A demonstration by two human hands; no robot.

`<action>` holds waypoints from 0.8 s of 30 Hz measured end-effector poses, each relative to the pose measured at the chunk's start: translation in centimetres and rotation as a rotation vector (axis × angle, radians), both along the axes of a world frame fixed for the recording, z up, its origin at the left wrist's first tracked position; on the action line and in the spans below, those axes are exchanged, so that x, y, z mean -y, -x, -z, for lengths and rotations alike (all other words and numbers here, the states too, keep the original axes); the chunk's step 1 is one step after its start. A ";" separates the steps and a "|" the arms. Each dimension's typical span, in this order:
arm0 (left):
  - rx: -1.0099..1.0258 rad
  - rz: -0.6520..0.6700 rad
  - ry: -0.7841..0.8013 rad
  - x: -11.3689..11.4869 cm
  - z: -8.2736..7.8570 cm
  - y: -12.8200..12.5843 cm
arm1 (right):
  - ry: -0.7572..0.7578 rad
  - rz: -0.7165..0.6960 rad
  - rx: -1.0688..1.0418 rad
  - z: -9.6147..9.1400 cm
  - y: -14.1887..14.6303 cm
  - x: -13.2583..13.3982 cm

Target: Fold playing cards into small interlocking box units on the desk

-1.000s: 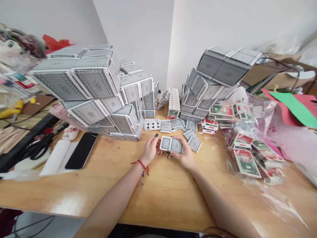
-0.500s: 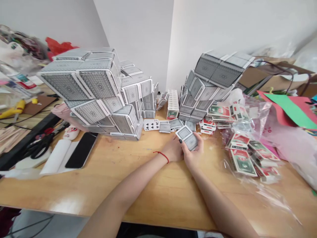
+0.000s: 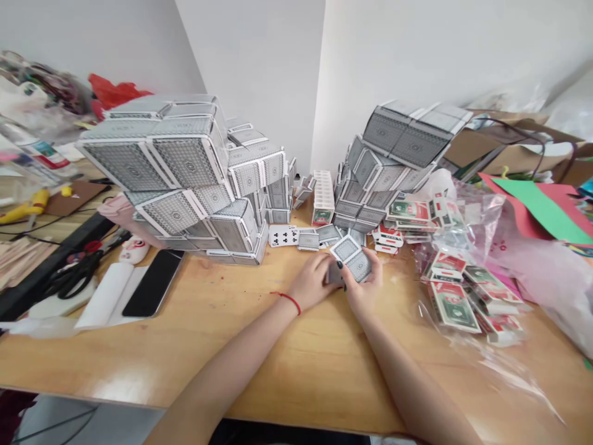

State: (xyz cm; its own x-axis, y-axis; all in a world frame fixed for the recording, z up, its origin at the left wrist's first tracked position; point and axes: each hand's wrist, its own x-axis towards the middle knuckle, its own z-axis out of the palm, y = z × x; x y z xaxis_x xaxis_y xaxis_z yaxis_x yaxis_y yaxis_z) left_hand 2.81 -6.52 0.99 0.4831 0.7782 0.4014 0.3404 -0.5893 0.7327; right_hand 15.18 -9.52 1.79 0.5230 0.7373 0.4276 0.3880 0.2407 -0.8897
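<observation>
Near the middle of the table, my right hand (image 3: pixel 364 287) grips grey-backed playing cards (image 3: pixel 359 266), its thumb lying across their face. They look joined into a small block. My left hand (image 3: pixel 311 283), with a red string bracelet at the wrist, has its curled fingers on the left side of the same cards; the fingertips are partly hidden. Just beyond lie several loose playing cards (image 3: pixel 308 240), and a six of clubs (image 3: pixel 283 236) is face up. Tall stacks of card-built blocks rise at left (image 3: pixel 180 167) and right (image 3: pixel 393 154).
A tall white card pack stack (image 3: pixel 323 191) stands at the back. Red and green card boxes (image 3: pixel 454 306) and clear plastic wrap lie right. A black phone (image 3: pixel 154 283), white paper roll (image 3: pixel 104 293) and black scissors (image 3: pixel 78 272) are at left. The table edge is near me.
My left hand has shifted slightly left, uncovering more of the cards' left side. My right hand keeps its hold, almost in the same place.
</observation>
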 end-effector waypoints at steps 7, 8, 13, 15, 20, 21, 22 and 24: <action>0.114 -0.402 0.077 0.2 0.4 5.6 | 0.216 -0.188 -0.183 0.9 -1.3 -0.8; 0.167 -0.431 0.102 0.0 0.6 5.8 | 0.231 -0.254 -0.195 1.0 -1.3 -0.8; 0.469 -0.304 0.417 -1.0 1.0 5.9 | 0.210 -0.434 -0.105 1.2 -0.6 -0.6; 0.511 -0.211 0.513 -1.3 0.8 6.1 | 0.209 -0.445 -0.089 1.2 -0.5 -0.6; 0.517 -0.061 0.645 -1.7 0.2 6.9 | 0.208 -0.452 -0.071 1.1 -0.7 -0.8; 0.516 -0.035 0.654 -1.7 0.1 7.0 | 0.207 -0.457 -0.055 1.1 -0.7 -0.8; 0.516 -0.011 0.655 -1.7 0.1 7.1 | 0.208 -0.465 -0.036 1.1 -0.7 -0.8; 0.515 0.030 0.649 -1.8 0.1 7.1 | 0.212 -0.486 0.005 1.1 -0.6 -0.8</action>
